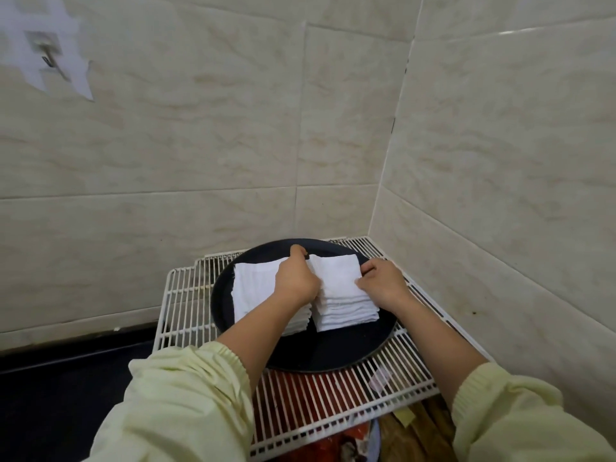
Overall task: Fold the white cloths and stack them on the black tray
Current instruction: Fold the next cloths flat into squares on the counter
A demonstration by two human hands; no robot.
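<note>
A round black tray (333, 351) lies on a white wire rack. Two stacks of folded white cloths stand on it side by side: the left stack (253, 288) and the right stack (336, 295). My left hand (295, 278) sits between the stacks, fingers curled down at the left edge of the right stack's top cloth. My right hand (383, 281) grips the right edge of the same stack, thumb on top. Both forearms wear pale yellow sleeves and hide part of the left stack.
The white wire rack (186, 295) fills a corner between two beige tiled walls. A dark counter (66, 395) lies to the left. Red and wooden items (333, 408) show under the rack. A metal hook (46, 51) hangs on the left wall.
</note>
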